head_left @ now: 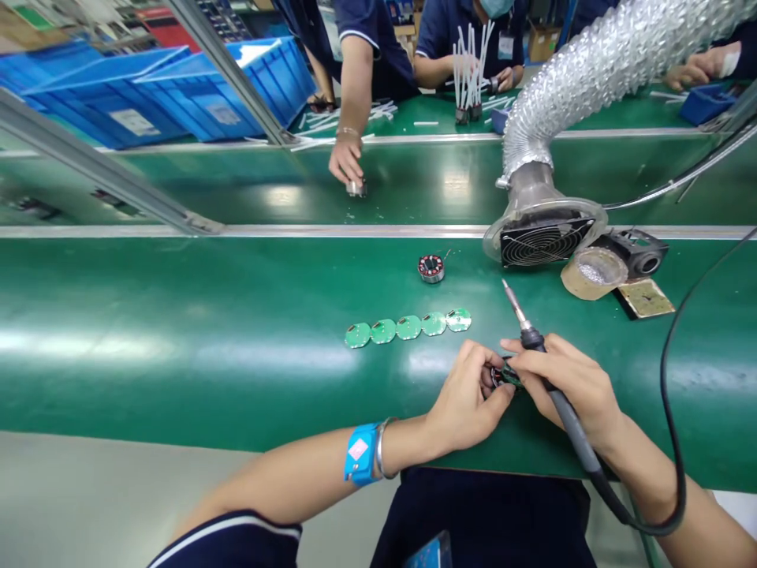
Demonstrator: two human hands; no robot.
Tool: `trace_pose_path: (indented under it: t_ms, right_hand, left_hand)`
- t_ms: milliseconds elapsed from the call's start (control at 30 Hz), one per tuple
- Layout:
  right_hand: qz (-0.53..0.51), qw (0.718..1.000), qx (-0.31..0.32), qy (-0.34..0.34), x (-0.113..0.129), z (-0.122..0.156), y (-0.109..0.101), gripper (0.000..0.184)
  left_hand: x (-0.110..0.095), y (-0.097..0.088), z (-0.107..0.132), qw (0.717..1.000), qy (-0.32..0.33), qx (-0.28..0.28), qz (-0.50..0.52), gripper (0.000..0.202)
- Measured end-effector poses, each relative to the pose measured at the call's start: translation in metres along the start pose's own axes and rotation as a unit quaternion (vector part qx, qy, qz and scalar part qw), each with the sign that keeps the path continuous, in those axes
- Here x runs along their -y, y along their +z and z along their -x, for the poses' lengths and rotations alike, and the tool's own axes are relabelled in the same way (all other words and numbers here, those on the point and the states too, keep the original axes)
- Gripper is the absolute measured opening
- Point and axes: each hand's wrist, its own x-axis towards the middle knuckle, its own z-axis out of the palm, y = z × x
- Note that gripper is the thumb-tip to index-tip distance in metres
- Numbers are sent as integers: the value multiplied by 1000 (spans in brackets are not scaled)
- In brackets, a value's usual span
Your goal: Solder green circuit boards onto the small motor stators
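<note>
My left hand is closed, pinching a small round part against the green bench. My right hand is closed round the black handle of a soldering iron, whose tip points up and away; its fingertips also touch the same small part. Just beyond my hands lies a row of several round green circuit boards. A round black and red part sits farther back on the bench. My left wrist wears a blue strap and a metal bangle.
A ribbed silver fume hose ends in a black fan at the right, next to a roll of tape and a sponge tray. Across the conveyor, another person's hand holds a small metal piece. Blue crates stand at back left.
</note>
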Motion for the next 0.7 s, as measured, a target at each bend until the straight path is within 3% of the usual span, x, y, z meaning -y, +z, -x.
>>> trace_pose_path:
  t_ms: [100, 300, 467, 700]
  right_hand:
    - [27, 999, 29, 25, 5, 6, -6, 28]
    - [-7, 984, 162, 75, 3, 22, -24, 34]
    - [-18, 987, 135, 89, 0, 24, -17, 28]
    - [-65, 981, 114, 144, -5, 29, -7, 23]
  left_hand:
    - [1, 4, 6, 999, -10, -29, 37, 21]
    - [10, 2, 10, 993, -16, -35, 109, 22]
    - [14, -3, 8, 991, -18, -63, 119, 16]
    - [14, -10, 4, 994, -14, -51, 98, 10]
